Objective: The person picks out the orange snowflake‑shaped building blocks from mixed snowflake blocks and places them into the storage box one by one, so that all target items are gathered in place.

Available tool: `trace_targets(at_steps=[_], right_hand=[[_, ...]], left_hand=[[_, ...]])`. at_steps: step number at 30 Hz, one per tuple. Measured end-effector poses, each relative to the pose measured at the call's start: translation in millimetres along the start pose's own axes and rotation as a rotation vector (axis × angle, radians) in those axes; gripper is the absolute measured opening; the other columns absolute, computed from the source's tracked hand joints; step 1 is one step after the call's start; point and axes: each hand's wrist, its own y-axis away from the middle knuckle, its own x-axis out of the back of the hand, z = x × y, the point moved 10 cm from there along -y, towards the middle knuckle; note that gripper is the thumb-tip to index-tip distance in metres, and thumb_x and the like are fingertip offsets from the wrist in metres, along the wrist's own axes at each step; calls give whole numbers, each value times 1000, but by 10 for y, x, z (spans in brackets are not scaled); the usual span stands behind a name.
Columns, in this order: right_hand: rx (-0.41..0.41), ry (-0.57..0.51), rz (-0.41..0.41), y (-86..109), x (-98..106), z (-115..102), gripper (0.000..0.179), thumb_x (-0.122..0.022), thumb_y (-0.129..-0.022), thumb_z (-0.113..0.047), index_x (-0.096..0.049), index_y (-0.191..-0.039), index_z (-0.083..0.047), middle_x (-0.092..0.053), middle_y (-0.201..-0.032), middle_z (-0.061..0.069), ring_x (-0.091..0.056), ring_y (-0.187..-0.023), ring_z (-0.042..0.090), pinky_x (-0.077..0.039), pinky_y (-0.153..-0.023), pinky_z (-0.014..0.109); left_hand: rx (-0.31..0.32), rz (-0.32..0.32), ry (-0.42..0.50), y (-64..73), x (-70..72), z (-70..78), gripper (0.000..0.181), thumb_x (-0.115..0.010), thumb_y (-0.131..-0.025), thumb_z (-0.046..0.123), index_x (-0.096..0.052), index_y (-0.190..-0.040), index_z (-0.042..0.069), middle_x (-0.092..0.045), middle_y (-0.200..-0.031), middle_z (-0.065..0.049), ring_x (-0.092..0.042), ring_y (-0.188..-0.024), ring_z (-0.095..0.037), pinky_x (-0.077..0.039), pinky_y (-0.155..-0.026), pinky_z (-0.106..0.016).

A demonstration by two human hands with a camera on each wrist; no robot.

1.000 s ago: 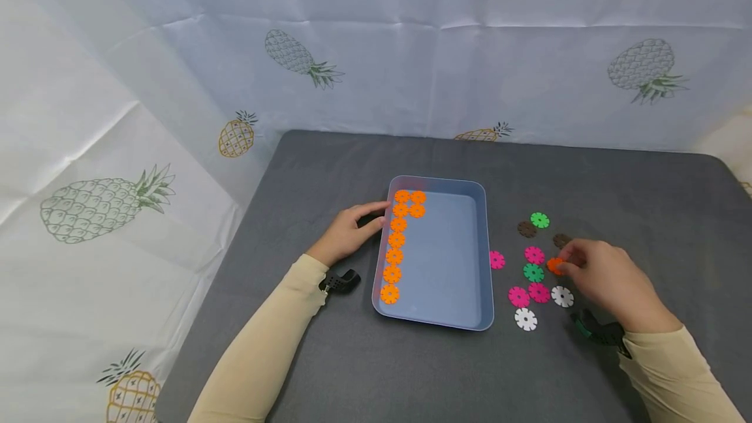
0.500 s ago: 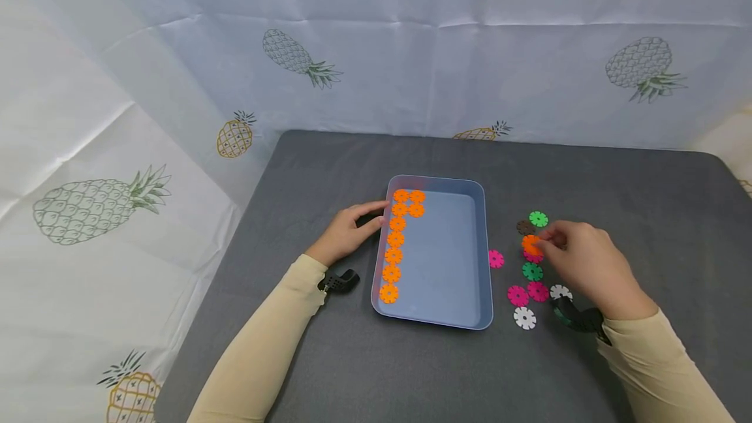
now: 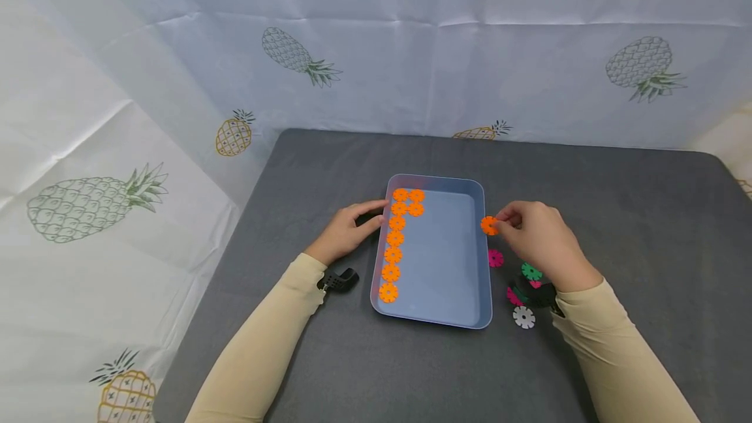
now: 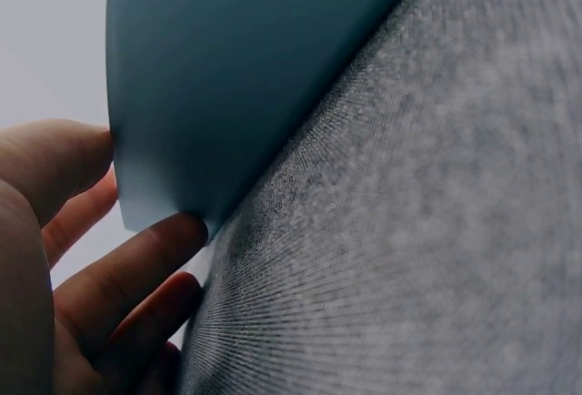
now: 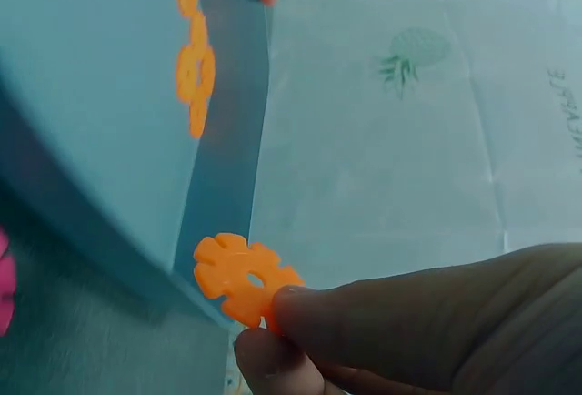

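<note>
My right hand [image 3: 543, 240] pinches an orange notched plastic disc [image 3: 489, 225] between thumb and fingertips, over the right rim of the blue tray [image 3: 487, 279]. In the right wrist view the flower-shaped disc [image 5: 238, 278] shows a small hole at its centre. My left hand [image 3: 351, 232] touches the tray's left side with fingers extended; in the left wrist view its fingertips rest against the outer wall [image 4: 209, 86]. Inside the tray, orange discs [image 3: 393, 255] lie in a column along the left wall, with two more [image 3: 416, 202] beside the far end.
Right of the tray, a pink disc [image 3: 496, 258], a green disc [image 3: 531, 271] and a white disc [image 3: 524, 317] lie on the dark grey table [image 3: 435, 371]. My right hand and wrist cover part of this group. A pineapple-print cloth [image 3: 376, 77] hangs behind the table.
My right hand has lifted the orange disc from the loose discs and carried it left to the tray's right rim. My left hand has stayed at the tray's left side.
</note>
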Motion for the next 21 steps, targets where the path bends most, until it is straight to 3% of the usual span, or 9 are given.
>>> trace_targets(at_steps=[7,14,21], right_hand=[[27,-14,-6,-126,-132,-239,18,-63,-99,-11,-75,-105,2,-76,-94,15,-62,-63,18,-49,-53,33],[51,16,-20,-256,-355,-472,14,-66,-97,-10,-77,-102,-2,-76,-91,9,-64,-68,19,-51,-56,33],[42,2,-31,-372,-541,-592,14,-66,-97,-10,-78,-100,-3,-75,-89,8,-62,-68,21,-50,-55,32]], left_hand=[[5,-4,4,5,0,5,45,-64,-107,36,-61,-150,22,-60,-152,1,-50,-145,-23,-38,-121,-48],[11,-2,10,4,19,-13,45,-64,-107,37,-62,-150,25,-60,-151,1,-51,-144,-23,-39,-121,-49],[15,-6,2,-9,13,-37,45,-64,-107,38,-62,-149,26,-60,-151,2,-51,-144,-23,-39,-121,-49]])
